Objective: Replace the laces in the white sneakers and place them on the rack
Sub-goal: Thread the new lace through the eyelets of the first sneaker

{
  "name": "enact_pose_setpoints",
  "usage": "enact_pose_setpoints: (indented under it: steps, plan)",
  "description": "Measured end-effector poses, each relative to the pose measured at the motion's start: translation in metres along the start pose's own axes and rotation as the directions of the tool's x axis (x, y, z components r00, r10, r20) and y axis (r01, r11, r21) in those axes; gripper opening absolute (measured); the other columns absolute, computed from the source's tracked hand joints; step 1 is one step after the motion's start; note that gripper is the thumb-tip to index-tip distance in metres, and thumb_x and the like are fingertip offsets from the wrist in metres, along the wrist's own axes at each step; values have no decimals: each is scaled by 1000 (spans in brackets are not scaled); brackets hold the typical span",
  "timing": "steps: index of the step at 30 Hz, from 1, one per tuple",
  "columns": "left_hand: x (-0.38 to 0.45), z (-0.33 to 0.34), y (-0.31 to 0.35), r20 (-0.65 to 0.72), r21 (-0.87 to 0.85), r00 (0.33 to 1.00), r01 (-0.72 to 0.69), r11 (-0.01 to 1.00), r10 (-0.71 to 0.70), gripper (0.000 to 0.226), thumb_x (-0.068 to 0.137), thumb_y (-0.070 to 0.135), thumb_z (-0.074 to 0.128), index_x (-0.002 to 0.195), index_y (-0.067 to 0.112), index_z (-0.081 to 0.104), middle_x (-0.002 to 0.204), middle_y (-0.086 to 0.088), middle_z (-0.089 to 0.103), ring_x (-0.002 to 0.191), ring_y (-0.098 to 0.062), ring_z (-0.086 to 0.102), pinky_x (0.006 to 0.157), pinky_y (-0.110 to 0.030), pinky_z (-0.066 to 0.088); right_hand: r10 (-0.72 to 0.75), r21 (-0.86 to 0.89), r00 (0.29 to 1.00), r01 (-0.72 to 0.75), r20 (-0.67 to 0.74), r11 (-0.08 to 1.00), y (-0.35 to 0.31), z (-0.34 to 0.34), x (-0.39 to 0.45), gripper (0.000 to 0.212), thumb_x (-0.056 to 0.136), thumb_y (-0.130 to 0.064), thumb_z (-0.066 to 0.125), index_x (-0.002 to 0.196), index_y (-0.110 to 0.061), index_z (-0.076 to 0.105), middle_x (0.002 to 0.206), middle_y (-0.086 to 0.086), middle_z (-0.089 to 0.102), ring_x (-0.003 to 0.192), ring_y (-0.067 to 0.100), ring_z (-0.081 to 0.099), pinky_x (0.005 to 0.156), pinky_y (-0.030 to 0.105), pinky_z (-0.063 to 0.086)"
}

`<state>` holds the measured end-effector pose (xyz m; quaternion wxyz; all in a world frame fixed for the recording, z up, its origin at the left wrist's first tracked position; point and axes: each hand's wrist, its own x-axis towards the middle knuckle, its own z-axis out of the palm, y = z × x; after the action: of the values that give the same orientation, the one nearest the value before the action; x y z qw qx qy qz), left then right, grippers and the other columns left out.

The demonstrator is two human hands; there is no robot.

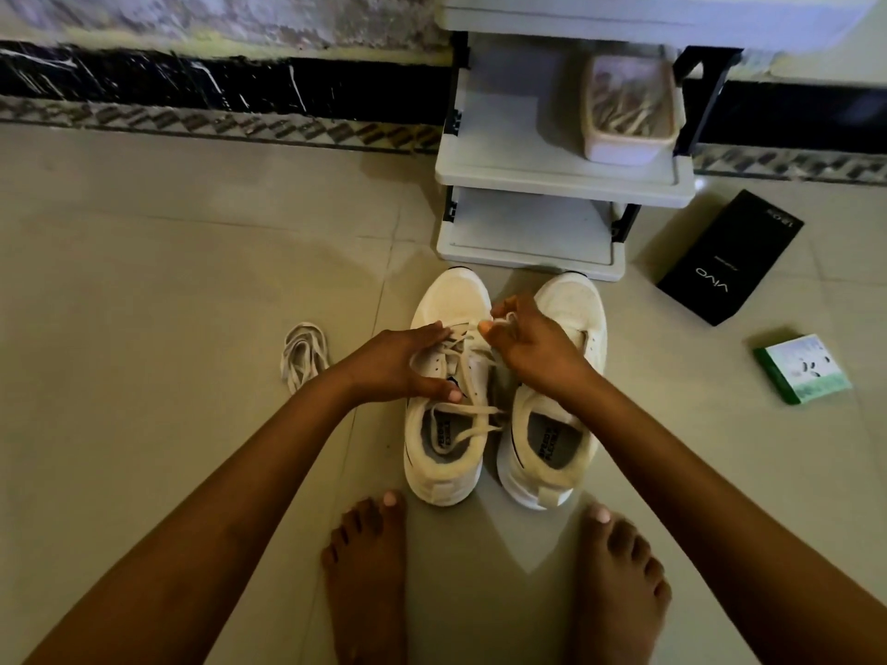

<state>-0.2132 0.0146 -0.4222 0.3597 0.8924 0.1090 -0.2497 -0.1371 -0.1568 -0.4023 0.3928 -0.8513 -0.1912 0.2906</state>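
Two white sneakers stand side by side on the floor, toes toward the rack. The left sneaker (444,453) carries a loose cream lace (473,415) trailing across its opening. The right sneaker (571,300) has no lace that I can see. My left hand (401,364) holds the left sneaker's side, fingers across the lacing and thumb near the tongue. My right hand (528,343) pinches the lace's end above the left sneaker's toe. A separate bundled lace (302,357) lies on the floor to the left. The white rack (552,175) stands just beyond the sneakers.
A pale tub (629,117) with several laces sits on the rack's middle shelf. A black phone box (729,256) and a small green-and-white box (801,369) lie on the floor to the right. My bare feet (369,573) are just behind the sneakers.
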Motion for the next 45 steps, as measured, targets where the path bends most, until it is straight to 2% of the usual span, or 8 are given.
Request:
enact_pose_setpoints:
  steps: [4,12,17,23,27,32,37,45]
  plan:
    - [0,-1,0,2,-29,1000,5,1000,-5,87,76,41,73,148,27,26,154,4,29,138,-16,30,107,-27,27,-58,-459,987,121,150,880,10,7,1,27,96,-29,49,108,-8,60,100,10,63,91,25,59,74,29,43]
    - [-2,0,1,-15,-2,1000,-9,1000,9,85,76,41,73,147,26,29,153,3,30,138,-17,31,107,-28,28,12,-13,998,-11,63,1000,6,-2,1,27,97,-24,49,70,-23,52,70,-5,50,66,9,48,64,25,40]
    - [-18,-7,10,-198,-93,974,-132,987,111,35,74,36,77,107,27,67,119,7,59,113,-12,53,88,-26,43,51,97,998,-47,-36,994,-3,-12,13,26,95,-32,52,78,-14,58,81,7,64,77,22,62,76,35,49]
    - [-22,9,27,-56,351,960,-240,905,276,18,82,37,68,92,22,70,101,4,51,94,-13,50,76,-28,41,12,10,995,-11,-101,1000,-7,-22,18,30,93,-37,54,78,-11,59,72,1,62,65,17,58,68,32,50]
    - [-33,-22,39,-171,-228,959,-261,938,225,9,93,19,55,86,22,60,84,12,60,74,4,55,66,-13,41,14,-53,992,-21,-123,998,-1,-27,15,29,92,-36,55,71,-16,55,82,9,63,80,25,59,83,43,51]
    - [-43,-73,58,-515,-600,854,-421,680,74,12,96,10,46,91,17,54,71,10,68,65,-2,57,64,-17,47,24,-49,999,-27,-44,998,-5,-27,14,29,93,-33,55,71,-14,56,78,7,60,78,23,57,81,42,50]
    - [-43,-84,68,-546,-689,833,-508,517,90,27,96,5,45,117,20,53,76,8,69,78,-5,63,73,-19,50,10,201,998,-22,63,979,-18,-24,8,22,95,-29,53,76,-20,60,70,-7,63,59,2,52,54,14,38]
    - [-53,-67,88,-363,-899,897,-409,160,252,24,82,4,48,101,11,60,76,2,67,69,-6,64,62,-16,53,-37,409,970,-67,242,910,-35,0,11,23,98,-17,47,81,-13,62,77,2,70,89,33,65,86,44,50]
